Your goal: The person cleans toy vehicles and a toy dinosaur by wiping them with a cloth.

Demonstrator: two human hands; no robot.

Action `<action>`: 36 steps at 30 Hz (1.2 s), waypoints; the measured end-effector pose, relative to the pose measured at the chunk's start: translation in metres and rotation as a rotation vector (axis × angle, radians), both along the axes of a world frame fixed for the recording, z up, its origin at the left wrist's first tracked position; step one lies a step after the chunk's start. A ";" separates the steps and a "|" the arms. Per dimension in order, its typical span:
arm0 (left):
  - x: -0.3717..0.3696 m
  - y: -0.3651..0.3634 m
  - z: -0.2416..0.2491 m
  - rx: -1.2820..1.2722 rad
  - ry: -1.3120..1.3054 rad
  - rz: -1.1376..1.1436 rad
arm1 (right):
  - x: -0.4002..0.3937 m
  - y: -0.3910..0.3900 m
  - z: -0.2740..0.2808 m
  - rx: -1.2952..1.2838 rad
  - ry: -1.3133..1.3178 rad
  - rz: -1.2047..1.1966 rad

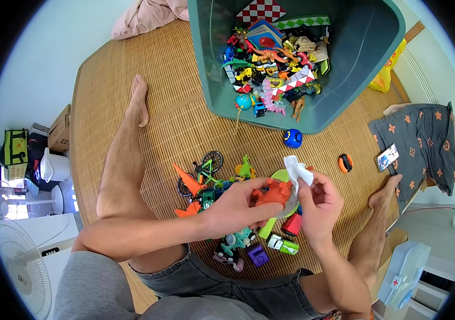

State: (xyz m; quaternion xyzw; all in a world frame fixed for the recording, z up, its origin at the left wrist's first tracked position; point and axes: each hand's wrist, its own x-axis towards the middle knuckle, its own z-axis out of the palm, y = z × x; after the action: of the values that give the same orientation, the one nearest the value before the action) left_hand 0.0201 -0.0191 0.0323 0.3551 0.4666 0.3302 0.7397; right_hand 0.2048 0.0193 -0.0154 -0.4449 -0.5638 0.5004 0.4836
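Observation:
My left hand [236,209] grips an orange-red toy figure [273,193], its fingers wrapped round the body. Pinched in my right hand [321,207] is a crumpled white wipe [298,173], which is beside the figure's right side. Partly hidden behind both hands is a light green bowl [281,174]. Around them on the mat lie a green toy bicycle [206,168], an orange toy piece [187,180], a green toy dinosaur [246,168], a red toy block [292,224], a green-and-white toy car [283,244] and a purple toy [258,255].
A large green bin [355,69] full of mixed toys stands ahead on the bamboo mat [169,133]. Near it lie a blue ball [292,138] and an orange-black ring [345,163]. To the right, a phone [387,157] rests by a dark patterned cloth [419,138]. My legs flank the toys.

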 end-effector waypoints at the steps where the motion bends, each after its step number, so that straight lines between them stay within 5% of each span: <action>1: -0.001 0.000 0.000 0.015 -0.004 -0.019 | 0.000 0.000 0.000 -0.015 0.023 -0.023; 11: -0.003 0.003 0.000 -0.047 -0.114 -0.087 | 0.001 -0.005 0.001 0.142 -0.035 0.008; 20: -0.002 0.003 -0.002 -0.042 -0.121 -0.090 | 0.000 0.000 0.006 -0.033 -0.017 -0.087; 26: -0.002 0.001 -0.006 -0.035 -0.133 -0.082 | 0.000 -0.004 -0.001 0.180 -0.108 -0.003; 36: -0.002 0.002 -0.013 -0.068 -0.154 -0.053 | -0.001 0.001 0.006 -0.033 -0.013 -0.076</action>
State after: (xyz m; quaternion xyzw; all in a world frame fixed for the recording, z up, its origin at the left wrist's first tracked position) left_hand 0.0183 -0.0171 0.0190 0.3157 0.4096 0.3209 0.7935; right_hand 0.2041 0.0205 -0.0097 -0.4772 -0.5414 0.4877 0.4913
